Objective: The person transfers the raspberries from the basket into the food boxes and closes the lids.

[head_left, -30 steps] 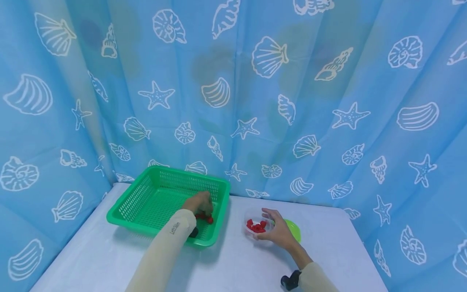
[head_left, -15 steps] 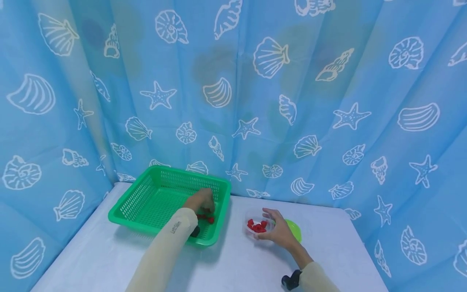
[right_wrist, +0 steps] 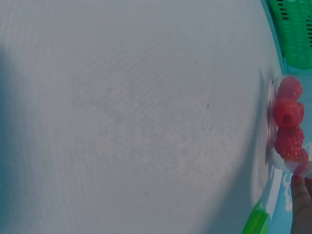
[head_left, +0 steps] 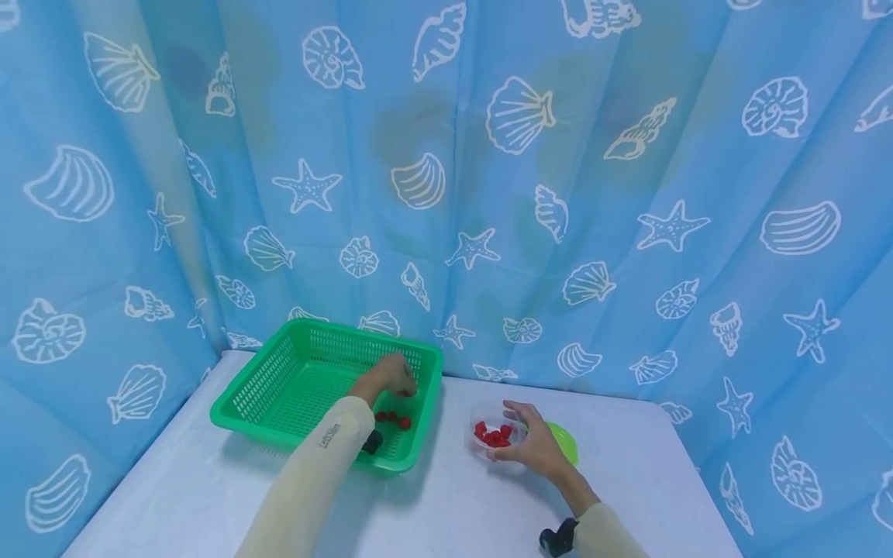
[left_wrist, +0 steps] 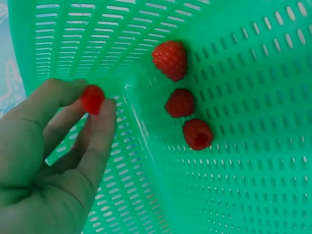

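My left hand [left_wrist: 58,146] pinches a raspberry [left_wrist: 92,99] between thumb and fingertips, inside the green basket [head_left: 254,430] near its right end. Three more raspberries [left_wrist: 180,103] lie in a row on the basket floor beside the hand. Over on the right, my right hand [head_left: 533,442] grips a small clear plastic container [head_left: 477,448] around its side, thumb at the near side and fingers at the far side. Several raspberries [right_wrist: 288,114] sit in that container; the right wrist view catches it at its right edge, with only part of a finger showing.
A bright green lid [head_left: 563,442] lies on the white table [head_left: 446,511] just behind the right hand. The blue shell-patterned curtain [head_left: 446,232] rises along the back and sides of the table. Both wrists carry small black cameras [head_left: 558,538].
My left hand has lifted slightly up and away from the raspberries on the basket floor, one now pinched in its fingertips. The right hand and container stay in place.
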`<control>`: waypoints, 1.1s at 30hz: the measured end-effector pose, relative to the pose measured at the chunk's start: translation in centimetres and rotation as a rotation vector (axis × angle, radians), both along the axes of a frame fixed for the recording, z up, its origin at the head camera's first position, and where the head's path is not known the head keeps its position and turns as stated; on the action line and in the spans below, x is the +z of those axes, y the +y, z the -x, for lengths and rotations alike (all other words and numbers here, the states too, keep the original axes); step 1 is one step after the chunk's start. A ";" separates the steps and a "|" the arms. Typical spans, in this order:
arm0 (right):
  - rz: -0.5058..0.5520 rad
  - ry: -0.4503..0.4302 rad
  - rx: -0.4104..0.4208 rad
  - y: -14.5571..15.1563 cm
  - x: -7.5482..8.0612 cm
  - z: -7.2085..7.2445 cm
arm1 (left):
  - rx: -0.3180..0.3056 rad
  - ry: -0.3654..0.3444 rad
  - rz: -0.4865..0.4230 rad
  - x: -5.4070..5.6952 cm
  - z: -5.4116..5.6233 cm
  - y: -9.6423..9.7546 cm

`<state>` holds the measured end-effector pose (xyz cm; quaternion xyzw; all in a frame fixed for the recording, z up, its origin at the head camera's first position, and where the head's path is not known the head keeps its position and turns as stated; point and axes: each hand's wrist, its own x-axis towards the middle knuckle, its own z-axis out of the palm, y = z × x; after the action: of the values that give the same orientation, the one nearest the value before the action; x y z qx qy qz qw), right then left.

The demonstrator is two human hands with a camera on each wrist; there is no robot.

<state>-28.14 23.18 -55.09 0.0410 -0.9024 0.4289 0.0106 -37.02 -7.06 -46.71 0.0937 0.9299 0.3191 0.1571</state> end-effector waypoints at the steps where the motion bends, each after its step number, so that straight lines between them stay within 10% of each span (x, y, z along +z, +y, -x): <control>1: -0.002 -0.004 -0.002 0.0 0.0 0.0 | 0.003 0.006 -0.021 0.0 0.0 -0.1; 20: 0.007 -0.019 -0.007 -0.2 0.2 0.0 | 0.154 -0.069 -0.568 0.6 -0.1 0.0; 25: 0.006 -0.021 -0.009 -0.2 0.3 0.0 | 0.125 -0.084 -0.578 0.8 -0.3 -0.1; 33: 0.009 -0.022 -0.009 -0.4 0.3 0.1 | 0.132 0.139 -0.521 1.6 -0.8 0.6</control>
<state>-28.20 22.79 -54.77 0.0320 -0.9006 0.4334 0.0029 -36.25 -6.49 -45.09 0.0918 0.8291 0.5498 0.0425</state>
